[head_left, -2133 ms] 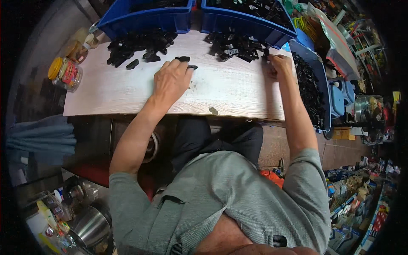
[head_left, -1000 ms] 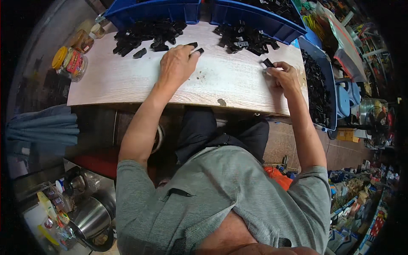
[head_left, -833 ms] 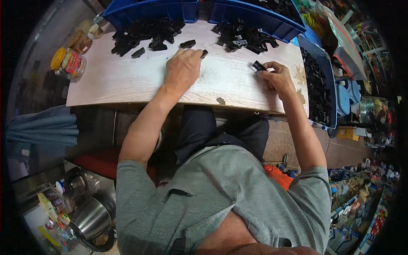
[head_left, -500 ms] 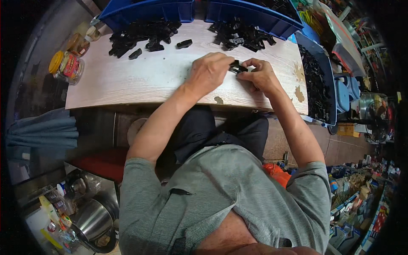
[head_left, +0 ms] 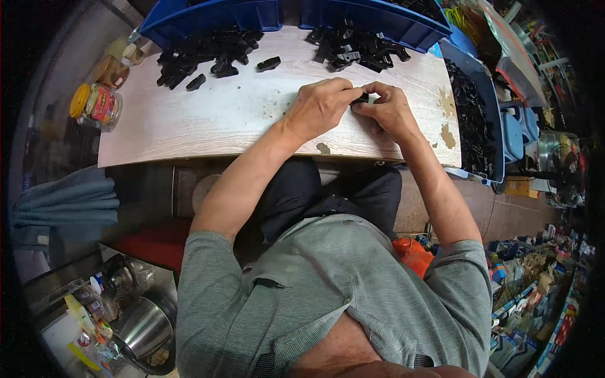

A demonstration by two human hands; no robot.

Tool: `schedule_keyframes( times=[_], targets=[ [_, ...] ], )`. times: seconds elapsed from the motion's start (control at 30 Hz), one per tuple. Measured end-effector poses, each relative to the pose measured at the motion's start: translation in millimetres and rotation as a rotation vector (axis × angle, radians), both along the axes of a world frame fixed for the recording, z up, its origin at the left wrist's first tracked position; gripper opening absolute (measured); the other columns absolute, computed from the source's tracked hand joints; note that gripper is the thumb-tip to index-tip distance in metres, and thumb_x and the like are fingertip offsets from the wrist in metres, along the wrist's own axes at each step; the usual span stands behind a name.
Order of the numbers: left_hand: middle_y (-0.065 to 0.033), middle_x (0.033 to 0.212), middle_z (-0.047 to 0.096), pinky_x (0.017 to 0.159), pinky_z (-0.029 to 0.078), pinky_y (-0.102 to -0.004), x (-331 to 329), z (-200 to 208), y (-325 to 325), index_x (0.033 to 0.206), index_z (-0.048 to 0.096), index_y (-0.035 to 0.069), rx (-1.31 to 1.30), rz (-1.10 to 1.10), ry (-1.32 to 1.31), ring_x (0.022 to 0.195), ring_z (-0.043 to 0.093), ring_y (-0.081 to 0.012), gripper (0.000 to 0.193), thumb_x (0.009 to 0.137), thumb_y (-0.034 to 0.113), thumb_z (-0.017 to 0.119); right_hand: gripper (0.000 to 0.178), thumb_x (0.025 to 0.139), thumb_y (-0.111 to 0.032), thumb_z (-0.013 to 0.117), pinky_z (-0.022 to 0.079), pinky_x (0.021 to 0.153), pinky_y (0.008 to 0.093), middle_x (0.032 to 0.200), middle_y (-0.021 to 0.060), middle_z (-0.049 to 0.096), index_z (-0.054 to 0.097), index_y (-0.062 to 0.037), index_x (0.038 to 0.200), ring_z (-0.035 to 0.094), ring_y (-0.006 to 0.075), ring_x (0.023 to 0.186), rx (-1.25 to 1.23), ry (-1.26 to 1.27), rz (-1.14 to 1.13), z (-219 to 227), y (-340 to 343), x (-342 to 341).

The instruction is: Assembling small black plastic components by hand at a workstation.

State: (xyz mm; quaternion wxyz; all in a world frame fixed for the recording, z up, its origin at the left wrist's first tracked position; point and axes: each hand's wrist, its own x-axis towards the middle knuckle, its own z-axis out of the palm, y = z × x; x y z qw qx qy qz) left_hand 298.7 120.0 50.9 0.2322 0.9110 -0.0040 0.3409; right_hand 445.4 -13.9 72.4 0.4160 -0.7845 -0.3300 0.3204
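Just above the table, my right hand (head_left: 389, 109) pinches a small black plastic part (head_left: 361, 99) between thumb and fingers. My left hand (head_left: 322, 108) is closed, its fingertips pressed to the other side of the same part. Most of the part is hidden by the fingers, so its shape does not show. Beyond my left hand lies a loose pile of black parts (head_left: 214, 51), with one single black part (head_left: 268, 64) apart from it. A second pile of black parts (head_left: 353, 50) lies beyond my right hand.
Blue bins (head_left: 217, 17) line the far edge of the pale wooden table (head_left: 189, 129). A plastic jar with a yellow lid (head_left: 96, 107) stands at the left end. On the right is a blue crate (head_left: 498, 142) filled with black parts, close to a fan (head_left: 561, 160).
My left hand has moved right, closer to my right hand, and now covers more of the black plastic part. My right hand stays nearly in place. The view has shifted slightly.
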Motion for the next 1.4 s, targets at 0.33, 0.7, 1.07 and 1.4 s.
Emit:
schedule_keyframes(
  times=[0.33, 0.7, 1.07, 1.4],
  targets=[
    [-0.0102, 0.106, 0.07, 0.074, 0.06, -0.0376, 3.9, -1.0, -0.5, 0.12, 0.071, 0.009, 0.017, -0.049, 0.032, 0.089, 0.072, -0.0282, 0.032, 0.088, 0.002, 0.067, 0.032, 0.08, -0.011, 0.082, 0.038, 0.04, 0.0259, 0.063, 0.0023, 0.06, 0.07, -0.0021, 0.108, 0.052, 0.0098, 0.046, -0.011, 0.008, 0.009, 4.4, -2.2, 0.5],
    [-0.0128, 0.106, 0.069, 0.083, 0.056, -0.042, -5.1, -4.0, -1.2, 0.111, 0.069, 0.002, 0.263, 0.138, -0.131, 0.101, 0.065, -0.0308, 0.025, 0.086, 0.003, 0.065, 0.031, 0.08, -0.011, 0.083, 0.038, 0.04, 0.026, 0.063, 0.0018, 0.059, 0.068, -0.0028, 0.105, 0.051, 0.0092, 0.045, 0.018, 0.138, 0.028, 5.4, -5.5, 3.2],
    [-0.0088, 0.101, 0.073, 0.084, 0.052, -0.0414, -50.3, -12.2, 74.4, 0.11, 0.071, 0.004, 0.279, 0.661, 0.133, 0.096, 0.065, -0.0301, 0.024, 0.091, 0.007, 0.056, 0.045, 0.08, -0.019, 0.083, 0.061, 0.054, 0.0396, 0.074, 0.0067, 0.059, 0.066, -0.0021, 0.118, 0.064, 0.0212, 0.057, 0.424, 0.223, -0.722, 19.2, -56.3, 111.2],
    [-0.0141, 0.102, 0.076, 0.081, 0.055, -0.0394, -51.6, -10.6, 65.2, 0.11, 0.073, 0.001, 0.192, 0.574, 0.11, 0.093, 0.068, -0.0322, 0.021, 0.091, 0.009, 0.065, 0.057, 0.076, -0.024, 0.088, 0.059, 0.05, 0.0401, 0.07, 0.0064, 0.055, 0.064, -0.0014, 0.122, 0.06, 0.0214, 0.054, 0.064, 0.047, -0.628, 16.9, 7.7, 114.8]
  ],
)
